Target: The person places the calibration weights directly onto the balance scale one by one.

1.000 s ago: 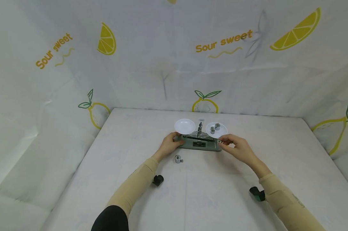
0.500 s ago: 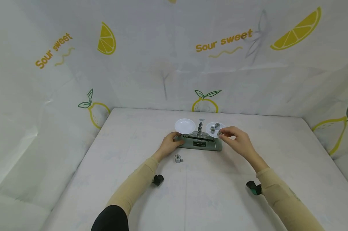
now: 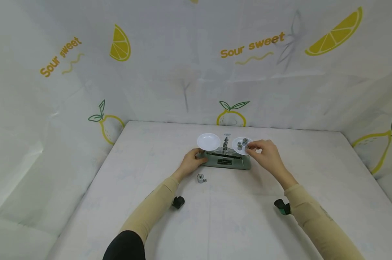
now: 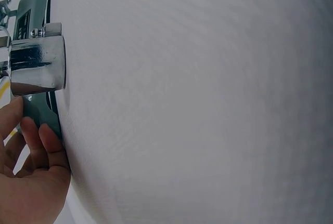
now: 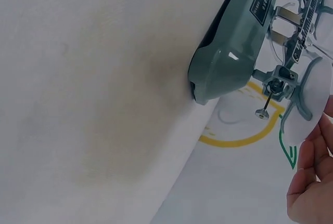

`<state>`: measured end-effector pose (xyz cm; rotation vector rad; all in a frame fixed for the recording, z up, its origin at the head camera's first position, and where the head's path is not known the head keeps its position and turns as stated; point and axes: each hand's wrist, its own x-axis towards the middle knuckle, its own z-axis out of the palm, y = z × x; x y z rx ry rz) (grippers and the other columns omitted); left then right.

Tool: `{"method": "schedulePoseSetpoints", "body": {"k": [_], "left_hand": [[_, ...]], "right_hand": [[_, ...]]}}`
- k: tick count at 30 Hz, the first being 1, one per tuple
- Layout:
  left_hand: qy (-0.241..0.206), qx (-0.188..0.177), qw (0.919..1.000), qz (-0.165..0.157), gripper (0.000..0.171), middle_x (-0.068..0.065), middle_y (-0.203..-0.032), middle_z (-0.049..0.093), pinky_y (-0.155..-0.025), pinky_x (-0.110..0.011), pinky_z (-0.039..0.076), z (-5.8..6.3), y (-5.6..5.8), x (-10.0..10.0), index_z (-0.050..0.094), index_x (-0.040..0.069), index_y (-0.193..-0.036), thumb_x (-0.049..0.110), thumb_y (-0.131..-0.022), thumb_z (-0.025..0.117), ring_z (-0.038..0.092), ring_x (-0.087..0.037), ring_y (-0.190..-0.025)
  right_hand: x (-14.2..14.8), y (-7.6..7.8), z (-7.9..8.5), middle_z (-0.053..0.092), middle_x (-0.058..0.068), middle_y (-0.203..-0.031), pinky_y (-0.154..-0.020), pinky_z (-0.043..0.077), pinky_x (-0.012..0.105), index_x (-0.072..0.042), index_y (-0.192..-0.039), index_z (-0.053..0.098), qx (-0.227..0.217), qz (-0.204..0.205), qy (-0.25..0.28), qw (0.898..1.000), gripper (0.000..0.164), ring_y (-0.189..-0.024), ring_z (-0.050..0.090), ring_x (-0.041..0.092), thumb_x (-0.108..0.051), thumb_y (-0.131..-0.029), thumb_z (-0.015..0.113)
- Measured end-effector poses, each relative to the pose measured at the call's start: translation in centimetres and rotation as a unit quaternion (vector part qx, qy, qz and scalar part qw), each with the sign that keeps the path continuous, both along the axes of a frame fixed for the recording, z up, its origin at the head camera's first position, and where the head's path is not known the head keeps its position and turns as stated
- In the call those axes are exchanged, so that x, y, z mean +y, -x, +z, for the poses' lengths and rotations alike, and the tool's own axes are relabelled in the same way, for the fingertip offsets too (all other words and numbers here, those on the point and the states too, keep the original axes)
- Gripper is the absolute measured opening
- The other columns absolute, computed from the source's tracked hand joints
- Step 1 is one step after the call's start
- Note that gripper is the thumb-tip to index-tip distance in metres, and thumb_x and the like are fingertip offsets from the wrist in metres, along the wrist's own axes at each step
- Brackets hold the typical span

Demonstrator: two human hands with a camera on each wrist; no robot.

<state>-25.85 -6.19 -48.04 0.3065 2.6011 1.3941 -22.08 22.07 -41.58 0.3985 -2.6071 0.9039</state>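
Observation:
A green balance scale [image 3: 233,164] with two white pans stands near the back of the table. My left hand [image 3: 190,161] grips the left end of its base, thumb in front; the left wrist view shows this hand [image 4: 36,182] with curled fingers at the base. The left pan [image 3: 208,142] holds nothing. Two small metal weights [image 3: 239,146] stand on the right pan [image 3: 236,151]. Over that pan's right side my right hand [image 3: 265,155] pinches another small weight [image 3: 247,147], mostly hidden by the fingertips. In the right wrist view, the hand [image 5: 315,182] is beside the pan's edge.
A larger cylindrical weight [image 3: 200,178] stands on the table in front of the scale, with a tiny weight [image 3: 205,180] beside it. White sheeting with lemon prints [image 3: 231,118] rises behind the table. Black camera mounts [image 3: 178,202] sit at both wrists.
My right hand has lifted the small weight from in front of the right pan to over the pan, moving up and inward. The left hand has stayed on the base.

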Motion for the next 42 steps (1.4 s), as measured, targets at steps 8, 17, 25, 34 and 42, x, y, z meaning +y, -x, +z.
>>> {"method": "schedulePoseSetpoints", "body": {"k": [8, 17, 25, 34, 42], "left_hand": [[0.001, 0.000, 1.0000, -0.001, 0.044, -0.009, -0.125, 0.056, -0.066, -0.022, 0.045, 0.0, 0.0, 0.0, 0.054, 0.009, -0.125, 0.027, -0.087, 0.065, 0.055, -0.014, -0.082], [0.002, 0.003, 1.0000, -0.002, 0.044, -0.009, -0.127, 0.055, -0.066, -0.021, 0.045, -0.1, 0.1, 0.0, 0.054, 0.009, -0.126, 0.028, -0.087, 0.065, 0.055, -0.015, -0.084], [0.002, 0.005, 1.0000, -0.004, 0.043, -0.009, -0.127, 0.055, -0.066, -0.022, 0.044, -0.2, 0.1, -0.1, 0.054, 0.009, -0.125, 0.028, -0.087, 0.065, 0.054, -0.014, -0.083], [0.001, -0.002, 1.0000, -0.001, 0.044, -0.009, -0.128, 0.055, -0.066, -0.022, 0.045, 0.0, 0.0, -0.1, 0.054, 0.008, -0.125, 0.028, -0.087, 0.065, 0.055, -0.015, -0.085], [0.001, 0.002, 1.0000, -0.001, 0.043, -0.009, -0.128, 0.055, -0.067, -0.021, 0.045, 0.0, 0.0, 0.0, 0.055, 0.009, -0.124, 0.027, -0.087, 0.066, 0.056, -0.015, -0.085]], "right_hand": [[-0.3, 0.4, 0.4, 0.070, 0.017, -0.091, -0.076, 0.032, 0.046, -0.001, -0.098, 0.070, -0.050, -0.024, -0.011, 0.998, 0.021, -0.087, 0.053, 0.032, -0.015, -0.083, 0.068], [-0.5, 0.5, 0.5, 0.070, 0.017, -0.093, -0.072, 0.027, 0.039, -0.002, -0.101, 0.069, -0.082, -0.044, -0.016, 0.996, 0.024, -0.088, 0.050, 0.031, -0.018, -0.084, 0.067], [-0.7, 0.4, 0.5, 0.070, 0.016, -0.090, -0.072, 0.025, 0.039, -0.002, -0.101, 0.069, -0.077, -0.049, -0.007, 0.996, 0.024, -0.086, 0.051, 0.030, -0.018, -0.083, 0.068], [-0.4, 0.5, 0.3, 0.071, 0.016, -0.089, -0.076, 0.032, 0.044, -0.002, -0.102, 0.068, -0.064, -0.043, 0.010, 0.997, 0.023, -0.087, 0.057, 0.031, -0.016, -0.084, 0.068], [0.4, 0.4, -0.1, 0.066, 0.016, -0.099, -0.061, 0.041, 0.020, -0.002, -0.108, 0.065, -0.048, -0.054, 0.056, 0.996, 0.024, -0.086, 0.057, 0.024, -0.017, -0.090, 0.061]]}}
